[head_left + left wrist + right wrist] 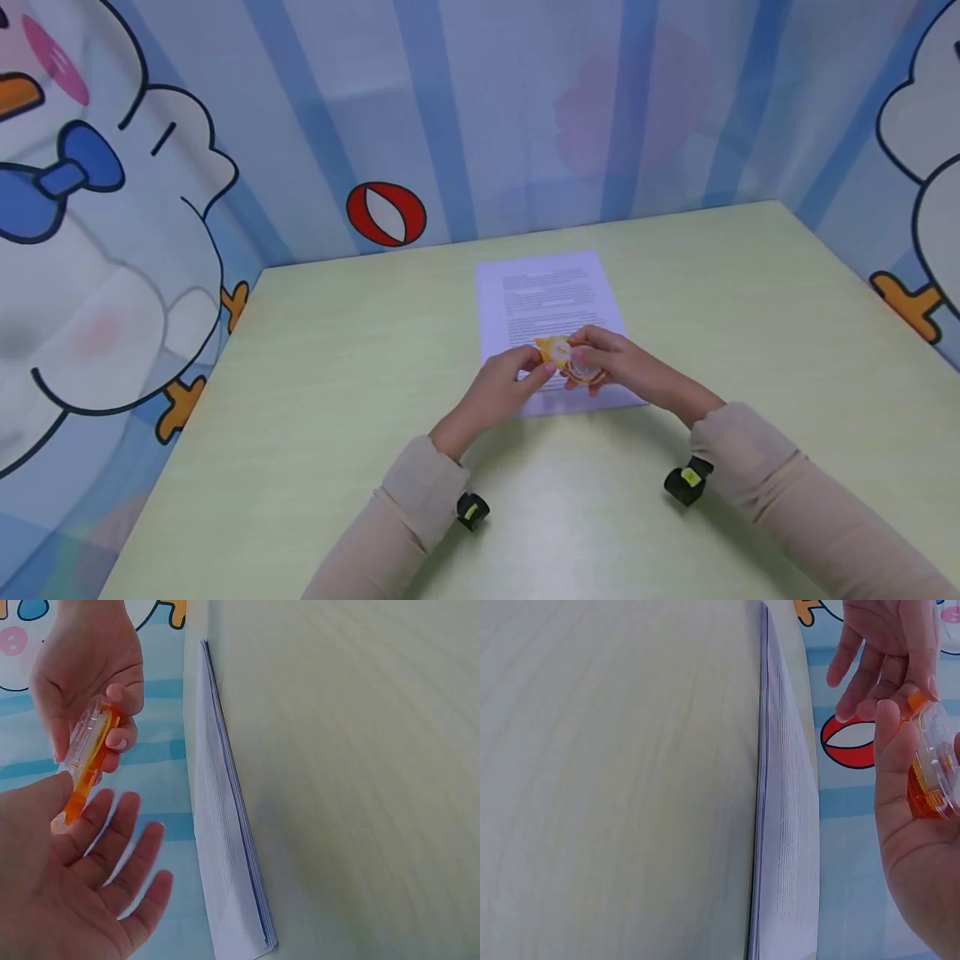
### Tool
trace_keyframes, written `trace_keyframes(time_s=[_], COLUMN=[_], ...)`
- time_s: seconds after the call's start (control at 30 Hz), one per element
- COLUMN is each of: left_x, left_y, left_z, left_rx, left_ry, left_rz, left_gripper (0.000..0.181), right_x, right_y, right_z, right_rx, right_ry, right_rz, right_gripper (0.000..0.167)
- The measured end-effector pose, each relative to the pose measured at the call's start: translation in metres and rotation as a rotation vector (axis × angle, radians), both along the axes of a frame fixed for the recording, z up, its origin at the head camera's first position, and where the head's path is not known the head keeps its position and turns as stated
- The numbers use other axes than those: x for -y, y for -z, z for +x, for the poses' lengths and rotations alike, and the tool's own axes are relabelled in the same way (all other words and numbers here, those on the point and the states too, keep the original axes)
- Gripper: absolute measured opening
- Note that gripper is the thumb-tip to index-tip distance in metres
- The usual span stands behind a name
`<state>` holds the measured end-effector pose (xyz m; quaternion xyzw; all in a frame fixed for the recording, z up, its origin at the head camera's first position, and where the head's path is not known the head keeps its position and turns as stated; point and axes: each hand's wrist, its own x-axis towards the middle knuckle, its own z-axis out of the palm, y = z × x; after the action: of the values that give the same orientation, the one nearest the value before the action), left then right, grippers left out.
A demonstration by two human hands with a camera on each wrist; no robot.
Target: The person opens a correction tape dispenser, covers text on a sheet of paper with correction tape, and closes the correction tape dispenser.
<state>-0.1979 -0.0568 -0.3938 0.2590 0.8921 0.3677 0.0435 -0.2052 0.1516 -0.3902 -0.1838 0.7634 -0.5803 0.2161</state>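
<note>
Above the paper in the head view, both hands hold an orange-and-clear correction tape dispenser (555, 350). The right hand (628, 368) grips its rounded body between thumb and fingers. At the narrower end, the left hand (501, 385) pinches with thumb and index finger. The left wrist view shows the left hand's other fingers spread apart, and the dispenser (90, 761) tilted between the two hands. Part of the dispenser (930, 772) is cut off by the frame edge in the right wrist view. Whether its tip is covered cannot be made out.
A stack of printed paper sheets (547, 287) lies on the pale wooden table (360, 358), beneath the hands. Cartoon-printed walls (510, 108) border the table at the back and sides. Each sleeve carries a small black wrist camera (686, 483).
</note>
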Motion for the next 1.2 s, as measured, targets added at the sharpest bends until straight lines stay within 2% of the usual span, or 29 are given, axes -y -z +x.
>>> trace_keyframes(time_s=[0.17,0.27,0.4,0.5,0.7,0.8,0.93,1.07,1.2], left_x=[0.001,0.001,0.001,0.002,0.004,0.006,0.009,0.010,0.009], left_y=[0.000,-0.001,-0.003,-0.006,-0.013,-0.016,-0.016,-0.015,-0.014], left_z=[0.000,0.000,0.000,-0.001,-0.002,-0.003,-0.004,-0.004,-0.002], left_rx=[-0.027,-0.037,-0.048,-0.048,0.003,-0.009,-0.035,-0.014,-0.009], left_ry=[-0.003,-0.013,-0.035,-0.048,-0.060,-0.066,-0.063,-0.053,-0.051], left_rz=[0.058,0.051,0.022,-0.005,-0.043,-0.036,-0.031,-0.039,-0.031], left_gripper=[0.019,0.019,0.020,0.022,0.024,0.022,0.021,0.022,0.022], right_x=[0.002,0.003,0.009,0.012,0.006,0.001,-0.002,-0.002,-0.001], right_y=[0.001,0.000,-0.002,-0.005,-0.014,-0.018,-0.017,-0.013,-0.011], right_z=[0.000,0.002,0.005,0.008,0.009,0.008,0.010,0.013,0.016], right_rx=[-0.015,-0.082,-0.309,-0.487,-0.683,-0.740,-0.766,-0.797,-0.824], right_ry=[0.003,0.018,0.073,0.102,0.082,0.069,0.041,0.017,0.029], right_rz=[-0.006,0.047,0.204,0.356,0.548,0.609,0.646,0.664,0.668], right_gripper=[0.032,0.038,0.055,0.061,0.057,0.055,0.052,0.049,0.048])
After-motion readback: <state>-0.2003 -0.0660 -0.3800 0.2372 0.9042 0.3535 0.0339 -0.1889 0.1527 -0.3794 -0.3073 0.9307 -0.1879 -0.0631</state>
